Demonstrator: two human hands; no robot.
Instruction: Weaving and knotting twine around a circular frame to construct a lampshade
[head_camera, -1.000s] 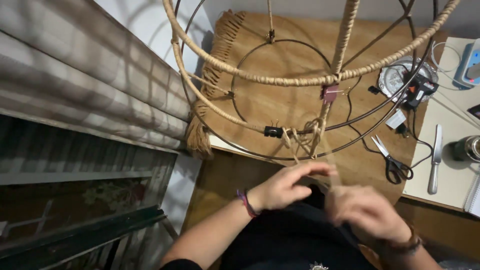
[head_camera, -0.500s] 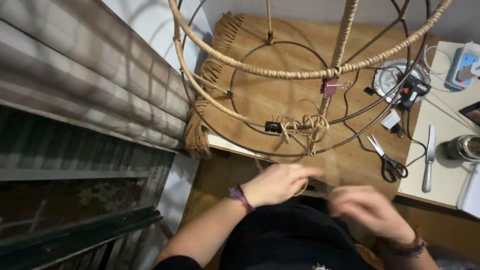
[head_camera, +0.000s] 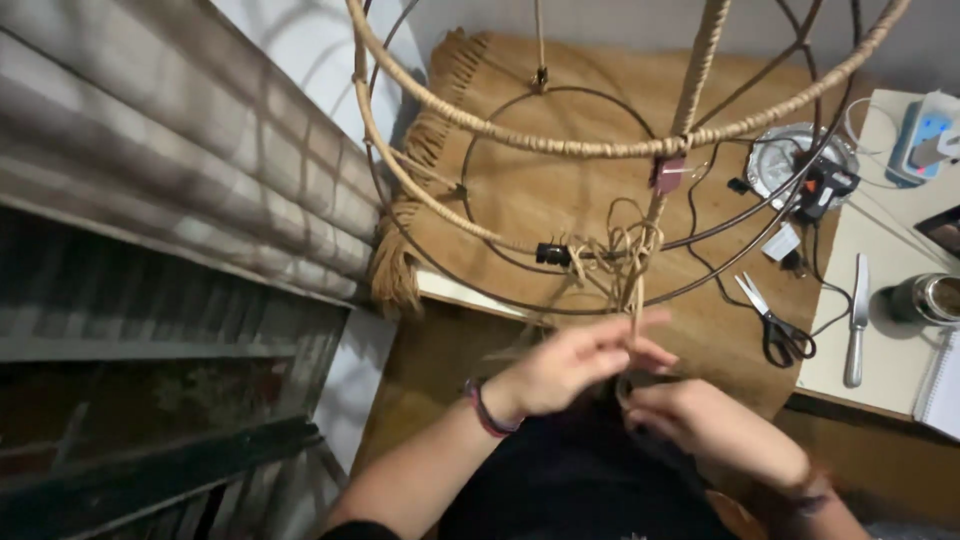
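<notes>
A wire frame (head_camera: 470, 215) partly wrapped in cord hangs over a fringed mat (head_camera: 560, 190). Below it the left hand (head_camera: 565, 365) is closed, fingers pinching a strand (head_camera: 636, 290) whose long axis runs nearly upright — from the hand up to a loose tangle at the frame's lower ring, beside a black clip (head_camera: 551, 254). Just right and lower, the right hand (head_camera: 705, 425) is loosely curled; whether it grips the strand's tail I cannot tell. Further right lie scissors (head_camera: 775, 322) — points aimed up-left — and a knife (head_camera: 856, 320).
</notes>
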